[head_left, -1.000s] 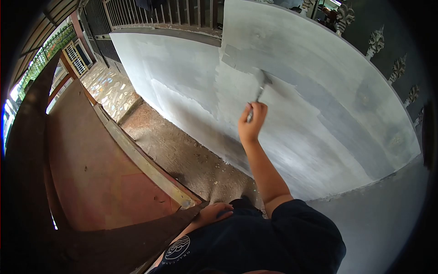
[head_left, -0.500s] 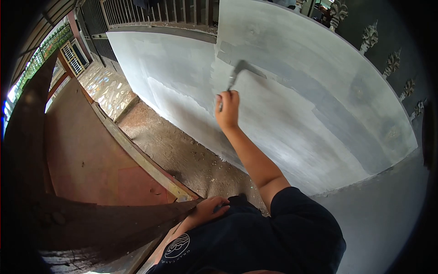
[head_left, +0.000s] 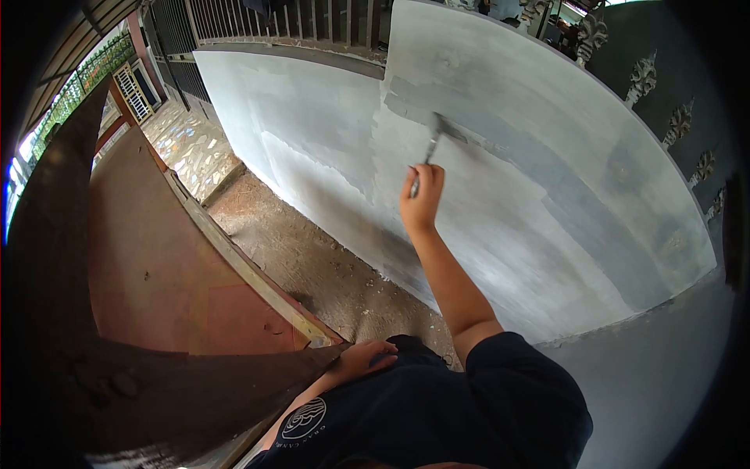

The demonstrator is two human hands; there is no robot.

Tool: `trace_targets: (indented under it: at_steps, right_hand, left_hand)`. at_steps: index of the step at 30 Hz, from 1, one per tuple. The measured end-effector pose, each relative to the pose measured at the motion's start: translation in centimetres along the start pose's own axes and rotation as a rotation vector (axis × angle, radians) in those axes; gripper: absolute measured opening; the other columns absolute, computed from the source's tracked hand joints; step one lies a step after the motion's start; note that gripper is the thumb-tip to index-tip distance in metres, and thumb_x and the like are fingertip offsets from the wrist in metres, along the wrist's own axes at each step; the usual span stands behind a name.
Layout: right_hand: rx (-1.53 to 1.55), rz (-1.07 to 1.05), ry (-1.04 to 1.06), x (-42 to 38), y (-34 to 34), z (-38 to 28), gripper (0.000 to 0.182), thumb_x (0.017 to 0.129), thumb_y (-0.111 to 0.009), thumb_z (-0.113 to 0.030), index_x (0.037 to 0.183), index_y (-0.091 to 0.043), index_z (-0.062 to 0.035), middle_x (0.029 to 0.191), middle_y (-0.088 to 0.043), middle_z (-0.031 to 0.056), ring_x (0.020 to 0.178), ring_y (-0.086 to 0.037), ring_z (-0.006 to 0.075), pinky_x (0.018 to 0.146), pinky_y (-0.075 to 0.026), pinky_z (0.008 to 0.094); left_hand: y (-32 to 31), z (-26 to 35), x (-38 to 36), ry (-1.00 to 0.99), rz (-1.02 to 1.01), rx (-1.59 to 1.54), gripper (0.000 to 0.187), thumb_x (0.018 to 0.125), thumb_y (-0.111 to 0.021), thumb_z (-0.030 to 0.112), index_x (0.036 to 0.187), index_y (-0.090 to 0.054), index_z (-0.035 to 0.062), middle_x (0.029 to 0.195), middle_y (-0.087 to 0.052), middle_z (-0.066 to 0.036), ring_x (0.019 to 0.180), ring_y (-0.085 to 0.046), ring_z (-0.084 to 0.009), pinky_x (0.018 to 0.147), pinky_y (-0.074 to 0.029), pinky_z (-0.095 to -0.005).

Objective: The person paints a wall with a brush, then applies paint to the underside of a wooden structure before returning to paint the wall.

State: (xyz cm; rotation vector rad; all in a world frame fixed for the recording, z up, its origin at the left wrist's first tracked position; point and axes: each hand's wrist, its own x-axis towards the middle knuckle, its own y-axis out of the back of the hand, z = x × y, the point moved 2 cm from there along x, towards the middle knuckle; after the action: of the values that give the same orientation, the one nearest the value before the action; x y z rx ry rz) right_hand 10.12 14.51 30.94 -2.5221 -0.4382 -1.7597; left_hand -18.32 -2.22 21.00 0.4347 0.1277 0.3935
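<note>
My right hand (head_left: 423, 194) is closed around the slim handle of a hand tool with a wide dark head (head_left: 448, 128). The head lies against the pale wall (head_left: 484, 203), slanting along the lower edge of a darker grey band (head_left: 539, 156). Around it the surface is patchy white and grey. Low in front of my body, my left hand (head_left: 366, 356) rests by the end of a dark brown wooden piece (head_left: 234, 375), fingers stretched out and thumb apart, holding nothing visible.
A reddish-brown panel (head_left: 164, 258) with a wooden edge strip (head_left: 242, 266) stands at left. Between it and the wall runs a strip of rough ground (head_left: 320, 258). Metal railings (head_left: 305, 22) top the wall's left part; ornamental spikes (head_left: 643, 76) rise behind its right edge.
My right hand has shifted right and slightly down in view with the tool, while the whole scene has slid a little right. My left hand has stayed in place.
</note>
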Motion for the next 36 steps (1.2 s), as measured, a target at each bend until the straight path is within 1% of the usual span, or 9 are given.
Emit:
trace_targets:
  at_steps: [7, 9, 10, 16, 18, 21, 31, 34, 36]
  right_hand:
    - [-0.152, 0.163, -0.107, -3.0, 5.0, -1.5, 0.018, 0.093, -0.063, 0.001, 0.109, -0.053, -0.0026, 0.108, -0.046, 0.0206, 0.093, -0.049, 0.0326, 0.081, -0.043, 0.0416]
    - [-0.199, 0.117, -0.053, -2.4, 3.9, -1.1, 0.02, 0.093, -0.062, 0.001, 0.11, -0.053, -0.0027, 0.108, -0.046, 0.0206, 0.097, -0.047, 0.0334, 0.083, -0.042, 0.0425]
    - [-0.127, 0.078, -0.134, -2.3, 2.7, -1.0, 0.017, 0.094, -0.063, -0.002, 0.109, -0.054, -0.0034, 0.109, -0.046, 0.0214, 0.1, -0.047, 0.0352, 0.085, -0.042, 0.0447]
    - [0.006, -0.115, -0.037, -0.9, -5.1, -2.2, 0.013, 0.093, -0.066, -0.004, 0.102, -0.057, -0.0046, 0.103, -0.051, 0.0196, 0.097, -0.051, 0.0379, 0.085, -0.044, 0.045]
    - [0.22, -0.234, -0.002, -0.4, -6.9, -2.8, 0.013, 0.093, -0.068, -0.005, 0.099, -0.056, -0.0043, 0.101, -0.052, 0.0164, 0.095, -0.052, 0.0366, 0.084, -0.045, 0.0438]
    - [0.226, -0.292, 0.055, 0.1, -7.8, -2.6, 0.012, 0.093, -0.068, -0.006, 0.097, -0.057, -0.0037, 0.101, -0.052, 0.015, 0.094, -0.053, 0.0356, 0.083, -0.046, 0.0437]
    - [0.092, -0.042, -0.004, 0.8, -2.5, -1.6, 0.011, 0.094, -0.066, -0.004, 0.1, -0.058, -0.0011, 0.098, -0.054, 0.0168, 0.087, -0.055, 0.0344, 0.077, -0.047, 0.042]
    - [0.193, -0.113, 0.006, 1.4, -2.9, -1.7, 0.013, 0.091, -0.068, -0.004, 0.1, -0.059, -0.0033, 0.097, -0.055, 0.0166, 0.089, -0.055, 0.0365, 0.078, -0.046, 0.0443]
    - [0.279, -0.282, 0.01, 2.5, -4.0, -1.2, 0.013, 0.092, -0.068, -0.004, 0.101, -0.059, -0.0044, 0.096, -0.056, 0.0156, 0.089, -0.056, 0.0366, 0.079, -0.046, 0.0444]
  left_hand:
    - [-0.2, -0.6, 0.2, -0.076, 0.023, 0.015, 0.032, 0.101, -0.066, 0.034, 0.121, -0.064, 0.0086, 0.116, -0.071, -0.011, 0.109, -0.068, -0.0294, 0.094, -0.055, -0.0385]
    - [-0.2, -0.7, 0.2, -0.003, -0.024, 0.039, 0.029, 0.1, -0.068, 0.028, 0.121, -0.066, 0.0088, 0.119, -0.072, -0.011, 0.113, -0.068, -0.0264, 0.097, -0.053, -0.0362]
    - [-0.2, -0.6, 0.2, 0.0, -0.026, 0.039, 0.029, 0.1, -0.068, 0.028, 0.121, -0.066, 0.0088, 0.119, -0.072, -0.011, 0.113, -0.068, -0.0264, 0.097, -0.053, -0.0362]
    - [0.4, 1.2, -0.1, 0.016, 0.029, 0.029, 0.032, 0.1, -0.067, 0.031, 0.122, -0.065, 0.0075, 0.116, -0.072, -0.01, 0.113, -0.068, -0.0247, 0.096, -0.053, -0.036]
    - [0.5, 1.3, -0.3, 0.03, 0.028, 0.04, 0.033, 0.101, -0.066, 0.032, 0.122, -0.065, 0.0073, 0.116, -0.072, -0.01, 0.112, -0.069, -0.0243, 0.096, -0.053, -0.0359]
    - [0.4, 1.2, -0.2, 0.009, 0.037, 0.068, 0.032, 0.101, -0.066, 0.032, 0.122, -0.065, 0.0074, 0.115, -0.072, -0.01, 0.112, -0.069, -0.024, 0.096, -0.053, -0.0355]
    - [0.1, 0.2, 0.2, -0.028, 0.012, 0.054, 0.03, 0.101, -0.066, 0.03, 0.121, -0.066, 0.0078, 0.115, -0.072, -0.011, 0.112, -0.068, -0.0262, 0.095, -0.053, -0.0365]
    - [0.1, 0.2, 0.4, -0.017, -0.009, 0.063, 0.029, 0.102, -0.065, 0.03, 0.121, -0.066, 0.0078, 0.116, -0.072, -0.011, 0.112, -0.068, -0.0264, 0.096, -0.053, -0.0364]
    - [0.2, 0.5, 0.1, 0.014, -0.013, 0.062, 0.029, 0.102, -0.064, 0.03, 0.121, -0.066, 0.0079, 0.117, -0.071, -0.011, 0.113, -0.067, -0.0266, 0.096, -0.053, -0.0364]
